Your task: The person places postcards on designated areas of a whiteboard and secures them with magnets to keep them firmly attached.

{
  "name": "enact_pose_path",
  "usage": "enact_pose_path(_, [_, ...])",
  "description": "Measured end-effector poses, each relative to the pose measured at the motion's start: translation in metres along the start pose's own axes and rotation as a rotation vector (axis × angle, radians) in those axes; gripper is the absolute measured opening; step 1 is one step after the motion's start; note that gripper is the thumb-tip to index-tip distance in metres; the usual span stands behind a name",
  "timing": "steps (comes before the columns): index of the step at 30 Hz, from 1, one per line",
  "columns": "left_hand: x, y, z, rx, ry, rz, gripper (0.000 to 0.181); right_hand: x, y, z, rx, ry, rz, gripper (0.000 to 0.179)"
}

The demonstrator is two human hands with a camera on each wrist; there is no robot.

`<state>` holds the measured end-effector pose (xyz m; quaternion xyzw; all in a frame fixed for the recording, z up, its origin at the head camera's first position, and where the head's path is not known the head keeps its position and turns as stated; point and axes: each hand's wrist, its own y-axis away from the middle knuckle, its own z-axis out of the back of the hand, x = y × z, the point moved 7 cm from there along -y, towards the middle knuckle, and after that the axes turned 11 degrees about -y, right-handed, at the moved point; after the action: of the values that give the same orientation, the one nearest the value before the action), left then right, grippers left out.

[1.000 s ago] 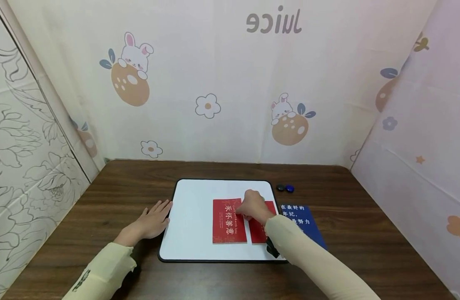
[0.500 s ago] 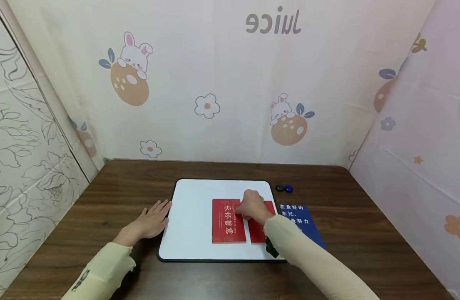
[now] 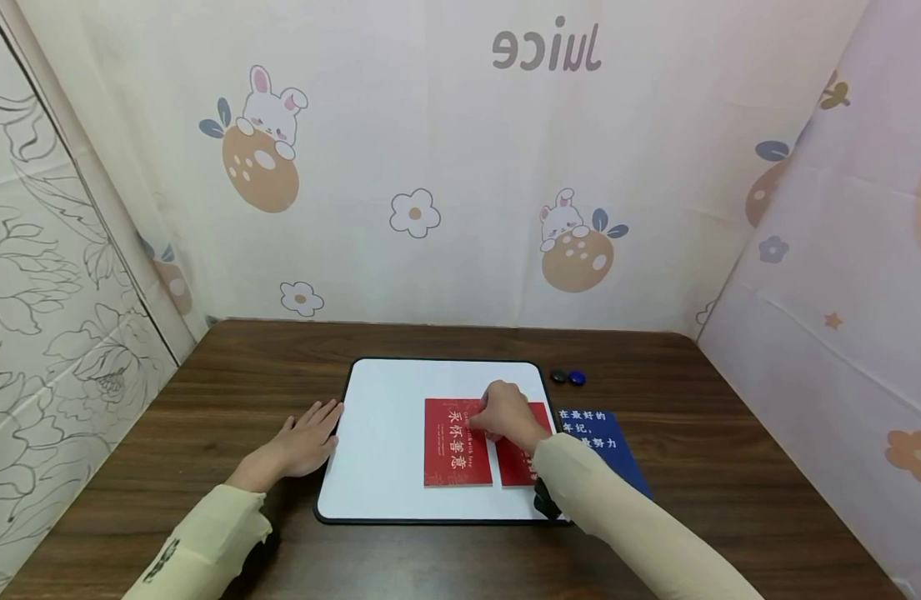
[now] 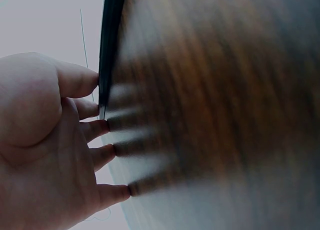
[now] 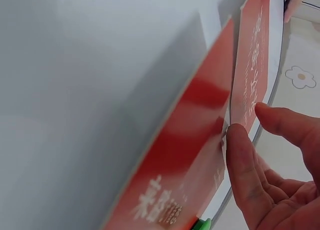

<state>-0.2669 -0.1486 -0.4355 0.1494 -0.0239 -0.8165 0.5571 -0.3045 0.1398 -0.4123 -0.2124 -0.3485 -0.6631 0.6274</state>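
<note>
In the head view a whiteboard (image 3: 381, 450) with a black rim lies on the table. Two red cards with white Chinese writing are on it side by side: a left red card (image 3: 441, 467) and a right red card (image 3: 514, 468), the latter partly covered by my right hand (image 3: 505, 412). Its thumb and index finger pinch the left card's right edge, beside the narrow gap between the cards. My left hand (image 3: 302, 446) lies with fingers extended against the board's left rim; its fingertips (image 4: 120, 191) touch there in the left wrist view.
A blue card (image 3: 606, 450) with white writing lies right of the board, partly under the right forearm. Behind it sit a black magnet (image 3: 558, 376) and a blue magnet (image 3: 576, 377). A green piece (image 5: 202, 224) shows by the right card. A printed curtain (image 3: 460, 275) hangs behind the table.
</note>
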Motion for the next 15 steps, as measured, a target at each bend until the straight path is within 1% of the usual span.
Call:
enact_pose_path(6, [0.002,-0.002,-0.002,-0.001,-0.003,0.003,0.056,0.002,-0.001,0.008,-0.015,-0.051,0.026,0.032])
enact_pose_path(10, [0.003,-0.002,-0.003,0.002,-0.001,0.006,0.056,0.002,-0.002,0.019,-0.040,-0.065,0.037,0.031])
enact_pose_path(15, [0.003,-0.002,-0.004,0.005,-0.001,0.012,0.056,-0.004,-0.007,0.033,-0.051,-0.079,0.032,0.030])
